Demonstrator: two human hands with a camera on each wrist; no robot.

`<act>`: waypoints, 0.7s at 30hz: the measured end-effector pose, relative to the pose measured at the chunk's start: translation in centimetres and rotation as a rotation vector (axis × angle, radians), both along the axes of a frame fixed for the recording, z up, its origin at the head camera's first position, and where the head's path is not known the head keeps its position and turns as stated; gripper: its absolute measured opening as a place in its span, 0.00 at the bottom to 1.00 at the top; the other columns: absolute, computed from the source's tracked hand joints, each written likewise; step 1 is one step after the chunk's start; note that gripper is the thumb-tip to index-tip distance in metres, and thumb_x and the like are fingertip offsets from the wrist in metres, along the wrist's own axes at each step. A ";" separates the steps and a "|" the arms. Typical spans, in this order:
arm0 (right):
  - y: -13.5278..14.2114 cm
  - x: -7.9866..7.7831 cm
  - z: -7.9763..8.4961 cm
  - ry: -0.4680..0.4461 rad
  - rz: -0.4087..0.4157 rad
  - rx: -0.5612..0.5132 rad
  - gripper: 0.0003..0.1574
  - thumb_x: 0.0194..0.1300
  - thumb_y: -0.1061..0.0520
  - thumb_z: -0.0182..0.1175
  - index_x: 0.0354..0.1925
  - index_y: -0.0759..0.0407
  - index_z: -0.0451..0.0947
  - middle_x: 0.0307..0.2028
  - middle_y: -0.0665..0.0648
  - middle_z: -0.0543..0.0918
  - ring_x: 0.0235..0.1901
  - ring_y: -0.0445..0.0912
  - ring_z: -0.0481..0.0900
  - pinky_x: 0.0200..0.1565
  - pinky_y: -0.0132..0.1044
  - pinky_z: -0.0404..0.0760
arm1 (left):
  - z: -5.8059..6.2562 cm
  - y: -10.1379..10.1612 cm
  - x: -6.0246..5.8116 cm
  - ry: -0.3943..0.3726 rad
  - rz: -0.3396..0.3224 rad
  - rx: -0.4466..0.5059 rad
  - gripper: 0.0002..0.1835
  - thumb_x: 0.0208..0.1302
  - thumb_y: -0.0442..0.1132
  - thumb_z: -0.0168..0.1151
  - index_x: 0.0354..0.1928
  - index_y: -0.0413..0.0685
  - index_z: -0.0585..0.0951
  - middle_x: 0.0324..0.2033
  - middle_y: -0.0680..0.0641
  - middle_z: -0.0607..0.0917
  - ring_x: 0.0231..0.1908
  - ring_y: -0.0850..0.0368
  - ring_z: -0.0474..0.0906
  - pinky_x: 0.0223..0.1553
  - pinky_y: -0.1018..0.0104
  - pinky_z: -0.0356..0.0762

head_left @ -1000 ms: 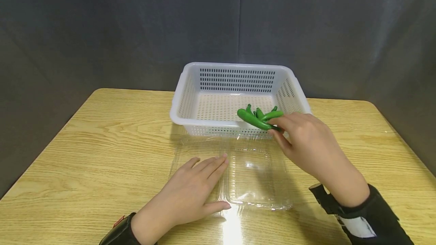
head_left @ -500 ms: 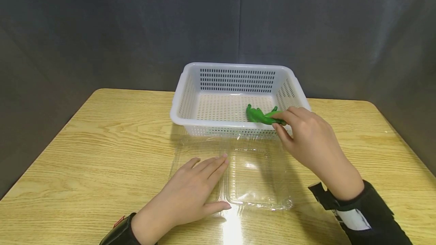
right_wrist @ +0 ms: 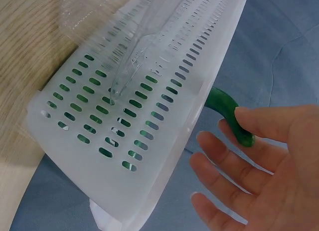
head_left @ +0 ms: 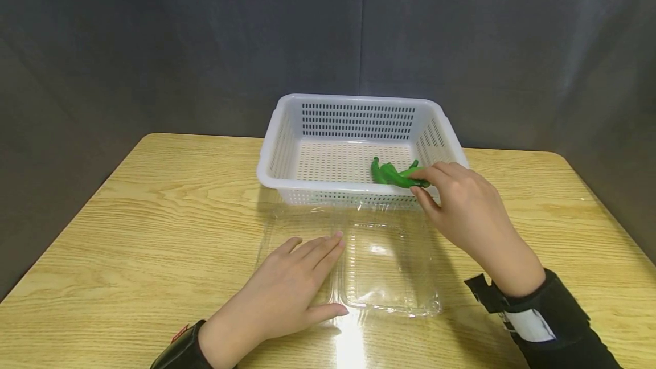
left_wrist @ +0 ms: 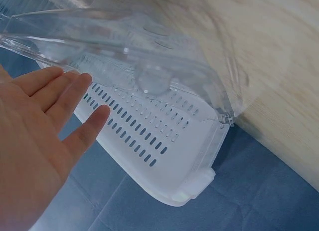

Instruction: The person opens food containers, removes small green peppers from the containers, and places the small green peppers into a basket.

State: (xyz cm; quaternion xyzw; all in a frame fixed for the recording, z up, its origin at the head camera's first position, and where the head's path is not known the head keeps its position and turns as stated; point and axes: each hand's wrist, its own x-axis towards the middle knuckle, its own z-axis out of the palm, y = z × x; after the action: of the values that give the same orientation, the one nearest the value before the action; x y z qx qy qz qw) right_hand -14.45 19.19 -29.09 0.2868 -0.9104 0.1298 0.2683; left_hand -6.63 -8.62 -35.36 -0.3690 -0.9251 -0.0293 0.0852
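My right hand point(head_left: 463, 215) reaches over the near right rim of the white perforated basket point(head_left: 328, 185). Between thumb and index finger it pinches one end of a curved green chili pepper point(right_wrist: 227, 106); the other fingers are spread in the right wrist view. Several more green peppers point(head_left: 377, 171) lie bunched beside it in the basket, partly hidden by the front rim and my fingers. My left hand point(head_left: 287, 289) rests with straight fingers over the left half and middle ridge of an opened clear plastic clamshell box point(head_left: 381, 286), which lies in front of the basket.
Wooden tabletop point(head_left: 154, 232) extends on both sides of the box and basket. A dark grey curtain point(head_left: 215, 44) stands behind the table's far edge. Black wrist straps point(head_left: 538, 312) are on both arms.
My right hand has lowered the pepper from above the front rim down among the others, moving slightly right. The left hand and clamshell box have stayed in place.
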 end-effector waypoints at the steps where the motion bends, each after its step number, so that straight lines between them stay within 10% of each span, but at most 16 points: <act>1: 0.0 0.0 0.0 -0.002 -0.001 0.001 0.12 0.59 0.61 0.69 0.42 0.62 0.84 0.37 0.59 0.87 0.38 0.55 0.84 0.34 0.51 0.80 | 0.0 0.0 0.0 -0.001 0.001 -0.001 0.47 0.65 0.72 0.49 0.74 0.43 0.64 0.72 0.47 0.66 0.67 0.53 0.67 0.64 0.47 0.68; 21: 0.9 0.3 0.1 0.065 0.010 -0.041 0.19 0.59 0.63 0.69 0.50 0.65 0.81 0.44 0.61 0.85 0.43 0.59 0.82 0.41 0.55 0.80 | 1.4 -0.5 -0.5 0.081 0.051 0.014 0.37 0.68 0.65 0.53 0.70 0.50 0.71 0.70 0.50 0.70 0.66 0.51 0.69 0.64 0.44 0.67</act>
State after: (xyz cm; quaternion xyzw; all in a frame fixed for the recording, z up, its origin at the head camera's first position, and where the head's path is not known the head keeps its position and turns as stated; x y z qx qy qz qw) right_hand -14.18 20.12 -29.03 0.2897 -0.8970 0.1405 0.3029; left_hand -7.18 -9.12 -33.99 -0.3456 -0.9297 -0.0186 0.1261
